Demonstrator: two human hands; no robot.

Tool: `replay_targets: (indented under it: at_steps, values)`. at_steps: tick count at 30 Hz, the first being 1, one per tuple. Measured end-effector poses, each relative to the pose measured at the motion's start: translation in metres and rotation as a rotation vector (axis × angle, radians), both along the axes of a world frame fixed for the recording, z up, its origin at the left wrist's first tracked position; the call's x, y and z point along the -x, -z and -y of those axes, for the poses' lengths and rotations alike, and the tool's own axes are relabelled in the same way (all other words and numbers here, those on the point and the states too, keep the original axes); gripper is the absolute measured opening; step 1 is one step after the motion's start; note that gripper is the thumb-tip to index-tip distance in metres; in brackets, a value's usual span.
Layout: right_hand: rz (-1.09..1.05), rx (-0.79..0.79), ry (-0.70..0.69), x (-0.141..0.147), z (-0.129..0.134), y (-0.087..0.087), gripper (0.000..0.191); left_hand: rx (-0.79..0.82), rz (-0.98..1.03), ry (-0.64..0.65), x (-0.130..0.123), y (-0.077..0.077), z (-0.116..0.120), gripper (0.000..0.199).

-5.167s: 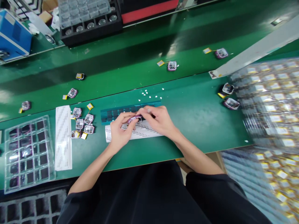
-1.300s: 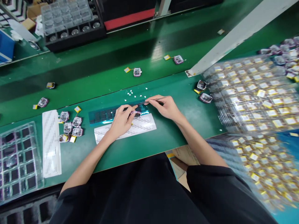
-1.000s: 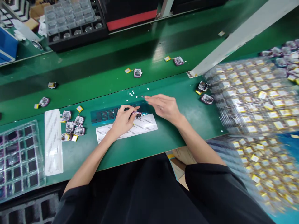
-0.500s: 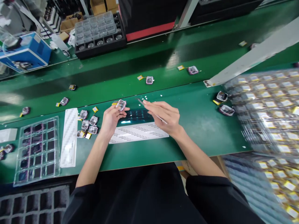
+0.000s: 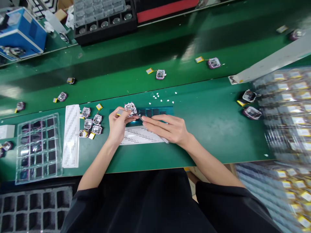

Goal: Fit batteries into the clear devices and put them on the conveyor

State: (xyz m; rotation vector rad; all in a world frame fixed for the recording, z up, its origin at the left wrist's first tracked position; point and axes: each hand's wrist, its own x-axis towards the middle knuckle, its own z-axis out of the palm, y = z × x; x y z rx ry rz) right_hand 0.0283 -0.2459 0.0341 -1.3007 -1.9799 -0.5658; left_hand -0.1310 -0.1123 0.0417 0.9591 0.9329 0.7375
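At the far left, a clear tray [image 5: 36, 147] with dark square pockets lies on the green table [image 5: 213, 129]. Next to it is a long white strip [image 5: 70, 136]. Just right of the strip sits a little bunch of small pink parts [image 5: 91, 123], close together.

The left hand [image 5: 118, 124] is closed around one small pink part [image 5: 130, 108]. It pinches the part with its fingertips and holds it up just above the table, over the left end of a blue-green sheet [image 5: 155, 112]. A small grey piece [image 5: 120, 112] sticks out by the thumb.

The right hand [image 5: 167, 129] grips thin metal tweezers [image 5: 152, 127]. The tweezers run under the fingers, and their tip points at the pink part and is very near it. I cannot tell if the tip touches it. Under both hands lies a white paper sheet [image 5: 138, 136] with small print.

Tiny white bits [image 5: 161, 96] lie just past the blue-green sheet. Farther back, more pink parts rest on the green belt [image 5: 121, 68]. Far to the right, two parts [image 5: 250, 103] lie beside blurry clear trays [image 5: 286, 113] full of yellow pieces.
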Motion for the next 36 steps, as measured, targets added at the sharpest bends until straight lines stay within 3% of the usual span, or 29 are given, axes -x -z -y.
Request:
replay_targets:
  at_steps: [4, 8, 18, 22, 30, 33, 36]
  values:
    - [0.085, -0.003, 0.001, 0.001, -0.001, -0.003, 0.014, -0.025, -0.027, 0.004, 0.000, 0.001, 0.003, 0.026]
    - [0.136, 0.023, 0.015, 0.001, 0.000, -0.003, 0.012, -0.070, -0.062, 0.021, 0.003, 0.004, 0.003, 0.025]
    - [-0.055, 0.131, -0.049, 0.002, 0.002, 0.000, 0.029, -0.144, -0.076, 0.014, 0.000, 0.005, 0.011, 0.018]
    - [-0.187, 0.079, -0.049, 0.006, -0.001, 0.004, 0.032, -0.199, -0.077, -0.014, -0.002, 0.007, 0.014, 0.034]
    - [-0.216, 0.128, -0.034, 0.003, 0.001, 0.009, 0.039, -0.199, -0.057, 0.009, 0.001, 0.009, 0.013, 0.036]
    - [-0.230, 0.057, -0.013, -0.003, 0.001, 0.010, 0.051, -0.202, -0.050, 0.067, -0.003, 0.010, 0.002, 0.039]
    - [-0.235, 0.009, -0.004, -0.007, 0.001, 0.010, 0.060, -0.270, -0.103, 0.092, -0.012, 0.014, -0.031, 0.036]
